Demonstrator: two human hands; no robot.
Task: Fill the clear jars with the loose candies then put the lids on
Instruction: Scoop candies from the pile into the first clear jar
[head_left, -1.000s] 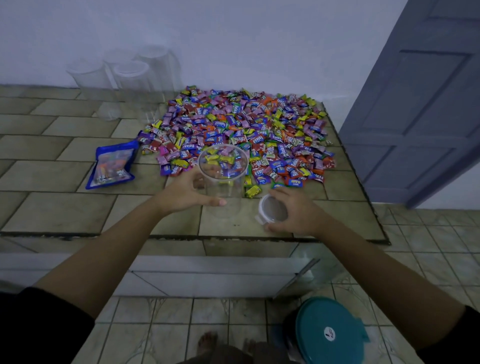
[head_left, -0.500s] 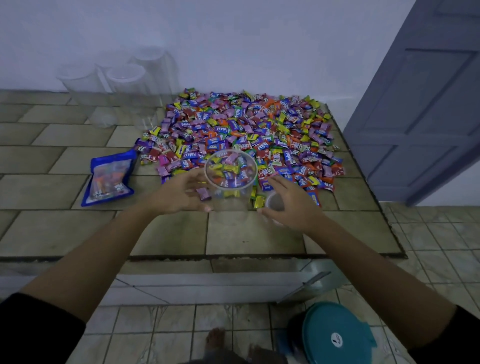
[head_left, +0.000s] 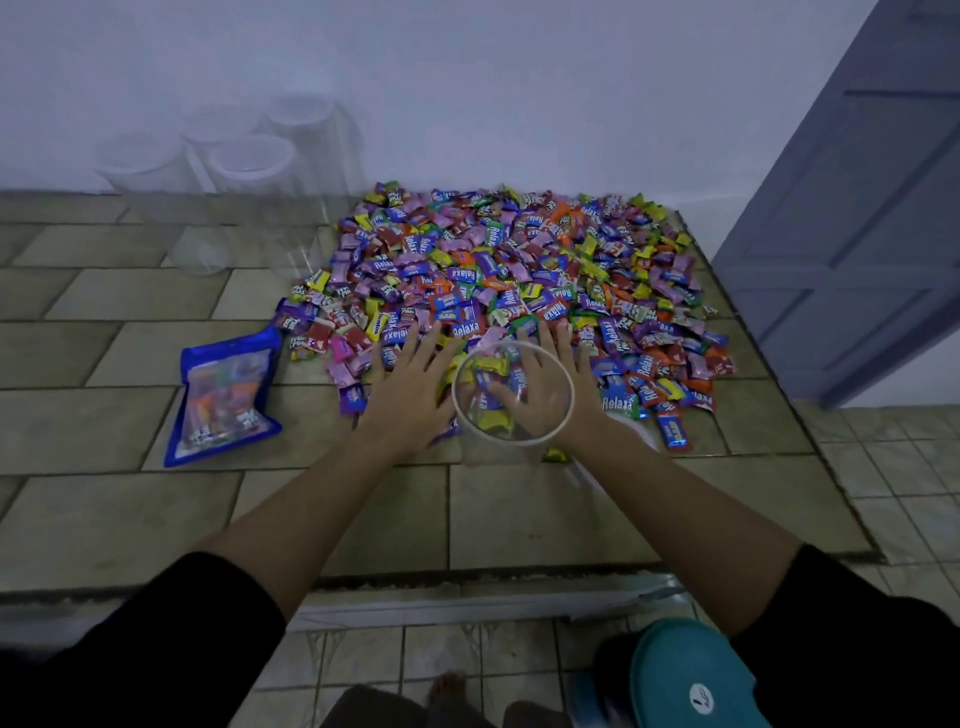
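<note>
Since the jar stands upright at the near edge of the candy pile, right between the left hand and right hand, both spread flat on it and holding nothing, I'd guess candy gets raked inward, with the right hand looking nearer.

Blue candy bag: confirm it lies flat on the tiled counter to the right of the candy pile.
Wrong on the side. The head view shows the blue candy bag lying flat on the tiled counter to the left of the candy pile, not the right.
</note>
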